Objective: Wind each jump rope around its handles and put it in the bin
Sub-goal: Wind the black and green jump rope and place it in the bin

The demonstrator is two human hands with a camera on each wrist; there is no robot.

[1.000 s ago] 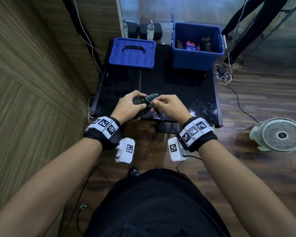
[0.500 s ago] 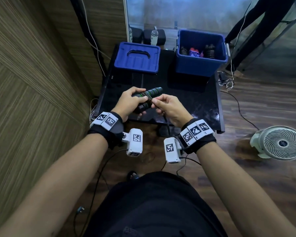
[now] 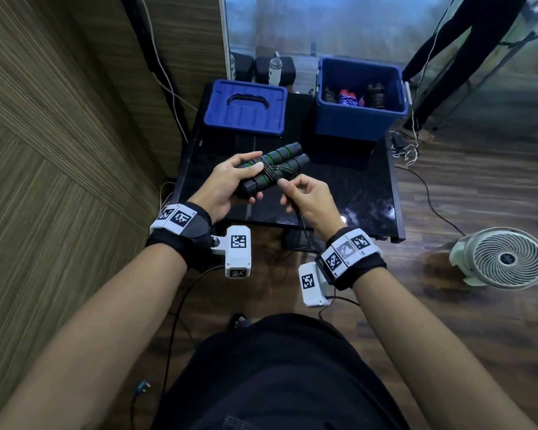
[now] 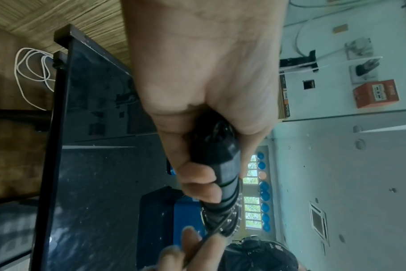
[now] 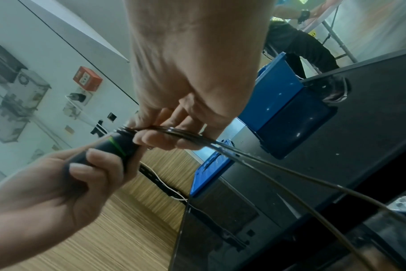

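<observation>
Wood-grain panels and a dark floor frame the black table (image 3: 370, 193) in the head view, where a blue bin (image 3: 359, 119) holding wound ropes stands at the far right and a blue lid (image 3: 246, 108) at the far left. Above the near edge, the left hand (image 3: 227, 187) wraps around two black handles (image 3: 277, 169) with green rings, held side by side, long axis slanting up and away to the right. The right hand (image 3: 308, 200) pinches the rope (image 3: 274, 170) just beside the coils. From the left wrist, fingers (image 4: 197, 176) curl tight round the handles (image 4: 225, 165), which point away from the camera. From the right wrist, the fingers (image 5: 160, 135) pinch several rope strands (image 5: 255, 159) trailing down to the right.
</observation>
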